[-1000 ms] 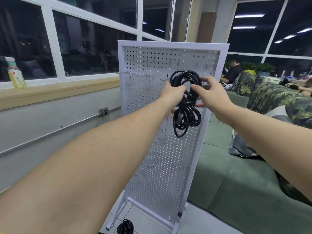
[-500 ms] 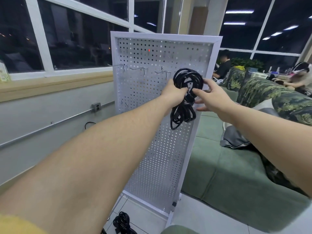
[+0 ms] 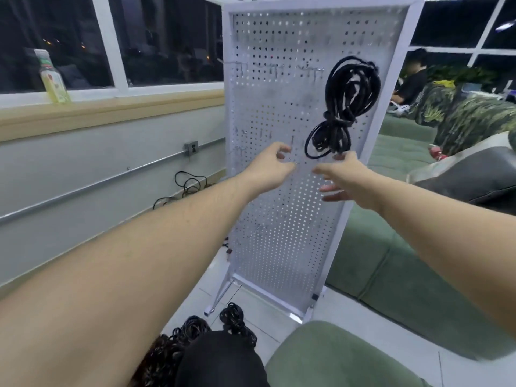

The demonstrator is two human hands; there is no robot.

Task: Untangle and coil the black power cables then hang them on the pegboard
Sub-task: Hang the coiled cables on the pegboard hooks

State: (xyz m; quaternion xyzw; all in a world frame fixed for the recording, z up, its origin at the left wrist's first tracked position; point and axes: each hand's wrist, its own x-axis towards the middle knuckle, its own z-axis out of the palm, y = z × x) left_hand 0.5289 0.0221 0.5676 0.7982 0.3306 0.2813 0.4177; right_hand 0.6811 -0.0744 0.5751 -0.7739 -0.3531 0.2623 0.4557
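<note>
One black coiled cable (image 3: 346, 107), cinched mid-length, hangs on the white pegboard (image 3: 279, 191)

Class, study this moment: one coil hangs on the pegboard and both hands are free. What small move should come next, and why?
Probably lower the hands toward the floor for another cable. The coiled cable hangs on the pegboard, and neither the left hand nor the right hand holds anything. More black cables lie on the floor by the board's foot, apparently not yet hung.

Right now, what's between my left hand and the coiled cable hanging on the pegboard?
In the head view, only bare pegboard separates the left hand from the coiled cable.
</note>
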